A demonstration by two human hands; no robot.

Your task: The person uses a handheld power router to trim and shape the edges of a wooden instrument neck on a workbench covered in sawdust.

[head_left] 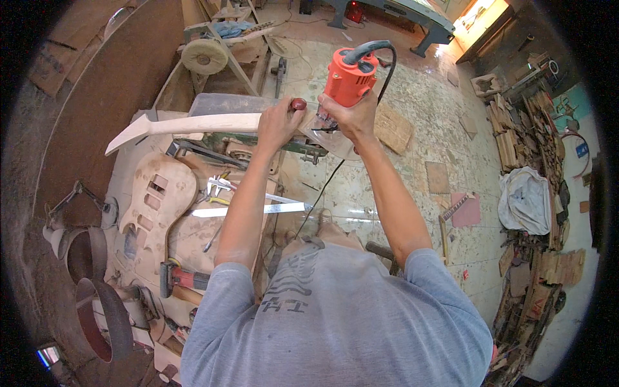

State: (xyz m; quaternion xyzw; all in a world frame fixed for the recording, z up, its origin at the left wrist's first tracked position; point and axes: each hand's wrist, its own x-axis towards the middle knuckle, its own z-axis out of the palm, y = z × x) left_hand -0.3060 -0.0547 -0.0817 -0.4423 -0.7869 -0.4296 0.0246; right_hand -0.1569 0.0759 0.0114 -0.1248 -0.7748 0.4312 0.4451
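Note:
An orange-red trim router (349, 82) stands upright beyond my lap, its black cord arching from the top. My right hand (353, 117) is wrapped round its lower body. A clear base plate (311, 132) shows beneath the router; its cutting bit cannot be made out. My left hand (277, 124) is closed by a dark red knob (298, 104) at the plate's left side and appears to grip it. Left of that hand extends a pale wooden guitar neck (203, 123) with an angled headstock. The neck's other end is hidden by my hand and the plate.
On the workbench lie a guitar body (158, 190) with cut-outs, calipers (222, 183), a metal straightedge (251, 210) and a red-and-black hammer (184, 278). Sanding belts (103, 319) stand at the lower left. Wood scraps (538, 135) pile along the right wall. A cord (327, 185) hangs beside the bench.

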